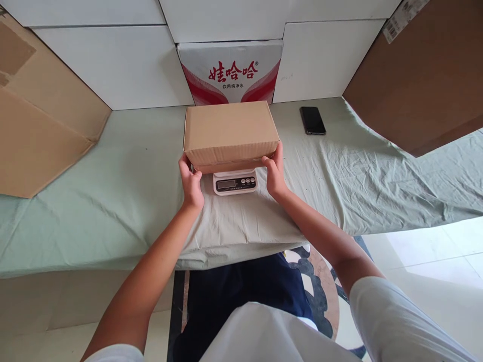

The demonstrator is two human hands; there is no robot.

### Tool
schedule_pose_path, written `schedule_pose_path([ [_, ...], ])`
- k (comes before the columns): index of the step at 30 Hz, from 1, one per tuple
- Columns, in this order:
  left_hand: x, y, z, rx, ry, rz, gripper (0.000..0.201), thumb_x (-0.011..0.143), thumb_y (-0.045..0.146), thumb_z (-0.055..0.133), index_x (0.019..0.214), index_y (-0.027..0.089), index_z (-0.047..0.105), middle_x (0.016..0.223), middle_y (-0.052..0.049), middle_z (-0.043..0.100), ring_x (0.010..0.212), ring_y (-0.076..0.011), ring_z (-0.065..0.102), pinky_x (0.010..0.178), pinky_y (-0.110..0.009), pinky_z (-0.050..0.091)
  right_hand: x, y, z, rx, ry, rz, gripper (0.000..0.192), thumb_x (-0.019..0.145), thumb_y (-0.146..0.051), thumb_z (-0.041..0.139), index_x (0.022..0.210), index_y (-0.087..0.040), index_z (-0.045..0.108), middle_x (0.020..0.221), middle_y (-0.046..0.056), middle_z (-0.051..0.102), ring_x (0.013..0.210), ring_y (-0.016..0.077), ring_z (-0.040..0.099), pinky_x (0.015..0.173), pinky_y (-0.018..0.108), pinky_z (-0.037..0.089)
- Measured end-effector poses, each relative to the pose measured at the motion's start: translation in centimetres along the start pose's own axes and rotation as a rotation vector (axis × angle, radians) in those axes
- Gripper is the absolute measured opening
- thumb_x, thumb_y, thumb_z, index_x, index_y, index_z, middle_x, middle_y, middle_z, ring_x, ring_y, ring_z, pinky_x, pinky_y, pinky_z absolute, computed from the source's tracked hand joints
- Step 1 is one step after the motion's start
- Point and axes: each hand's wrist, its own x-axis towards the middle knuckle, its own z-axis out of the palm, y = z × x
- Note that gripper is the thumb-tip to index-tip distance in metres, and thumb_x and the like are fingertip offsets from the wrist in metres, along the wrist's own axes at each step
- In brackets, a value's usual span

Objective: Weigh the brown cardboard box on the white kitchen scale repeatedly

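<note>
Now both hands are on a closed cardboard box point(231, 131) that sits over a small white scale point(234, 182) near the middle of the counter point(113, 201). The left hand point(191, 185) has its grip closed on the box's near left corner, fingers curled up against the side wall. The right hand point(275, 175) mirrors it at the near right corner, thumb on the front edge and fingers wrapped on the side. Whether the box rests its full weight on the scale or is held just above it cannot be told; only the scale's front strip, with its dark display and round buttons, shows under the box's near edge.

A wrinkled pale green cloth covers the counter and hangs over its near edge. Behind the box, touching or just behind it, stands a white carton point(231, 70) with red Chinese lettering, set among plain white boxes along the wall. A black phone point(312, 120) lies flat to the right of the box, well apart. Brown cardboard sheets lean at the far left point(37, 125) and far right point(426, 75).
</note>
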Motion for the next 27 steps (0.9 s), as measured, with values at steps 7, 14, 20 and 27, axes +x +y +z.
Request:
schedule_pose_path([
  [7, 0.4, 0.2, -0.6, -0.019, 0.138, 0.034, 0.056, 0.083, 0.049, 0.058, 0.135, 0.032, 0.053, 0.153, -0.005, 0.050, 0.154, -0.0266, 0.038, 0.128, -0.044, 0.032, 0.5, 0.1, -0.3, 0.025, 0.013, -0.015, 0.074, 0.088, -0.065, 0.049, 0.155, -0.040, 0.030, 0.165, 0.002, 0.036, 0.155, 0.0327, 0.034, 0.129, 0.065, 0.031],
  [14, 1.1, 0.1, -1.6, -0.026, 0.204, 0.044, 0.054, 0.086, 0.057, 0.055, 0.134, 0.033, 0.052, 0.158, -0.006, 0.045, 0.160, -0.0264, 0.030, 0.131, -0.046, 0.027, 0.7, 0.3, -0.8, 0.039, 0.118, -0.008, 0.071, 0.086, -0.069, 0.048, 0.150, -0.041, 0.035, 0.162, 0.003, 0.040, 0.153, 0.0325, 0.040, 0.126, 0.065, 0.033],
  [20, 1.6, -0.2, -1.8, 0.058, 0.218, 0.015, 0.055, 0.089, 0.062, 0.047, 0.135, 0.032, 0.051, 0.158, -0.007, 0.046, 0.158, -0.0244, 0.035, 0.128, -0.043, 0.035, 0.5, 0.2, -0.5, 0.063, 0.137, 0.019, 0.065, 0.086, -0.064, 0.049, 0.146, -0.040, 0.040, 0.160, 0.002, 0.043, 0.150, 0.0325, 0.042, 0.126, 0.065, 0.034],
  [27, 2.1, -0.4, -1.9, -0.026, 0.250, -0.021, 0.048, 0.086, 0.046, 0.051, 0.131, 0.030, 0.052, 0.155, -0.008, 0.047, 0.155, -0.0238, 0.038, 0.126, -0.043, 0.037, 1.0, 0.8, -0.7, 0.064, 0.180, 0.043, 0.060, 0.086, -0.057, 0.051, 0.142, -0.039, 0.041, 0.156, 0.003, 0.044, 0.151, 0.0314, 0.041, 0.126, 0.063, 0.033],
])
